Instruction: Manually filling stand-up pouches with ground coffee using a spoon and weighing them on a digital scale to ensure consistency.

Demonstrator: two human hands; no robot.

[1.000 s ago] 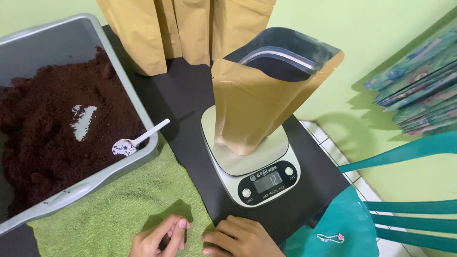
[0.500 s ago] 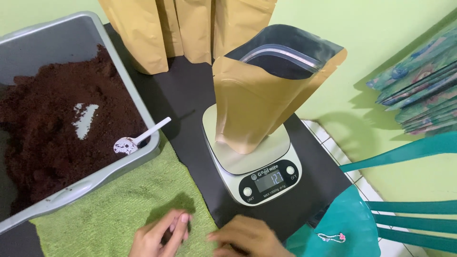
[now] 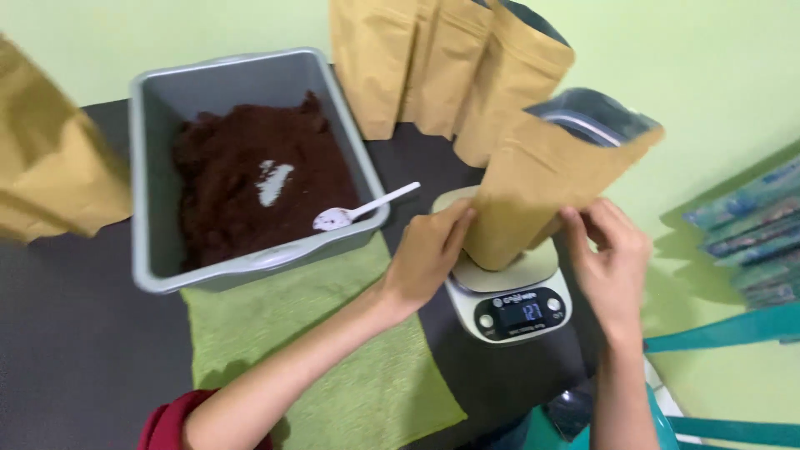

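so the big change: both hands are up on the pouch now. the left hand [image 3: 429, 258] is pressed flat against the near-left side of the open kraft pouch [image 3: 546, 187], fingers together, thumb side toward the bag, and the right hand [image 3: 612, 258] is cupping the right side with its fingers curled onto the paper. so the pouch is basically clamped between the two palms, upright on the kitchen scale [image 3: 510, 296], mouth open at the top with the dark lining showing. whether the bag is lifted off the platform or just being steadied, i can't tell. it looks to be touching.

compared with a second ago: back then both hands were resting low at the near edge of the table on the green cloth [image 3: 333, 350], close together, nowhere near the pouch, and the bag stood on the scale by itself. half a second ago they were just starting to spread apart. the view has also swung, so the grey tub [image 3: 167, 167] of dark brown grounds now sits more central, with the white plastic spoon [image 3: 354, 212] lying in it against its near-right rim, same as before.

my read is the scooping is paused and the bag is getting handled instead. more kraft pouches [image 3: 433, 62] stand at the far side, and another one [image 3: 46, 158] is blurred at the left.
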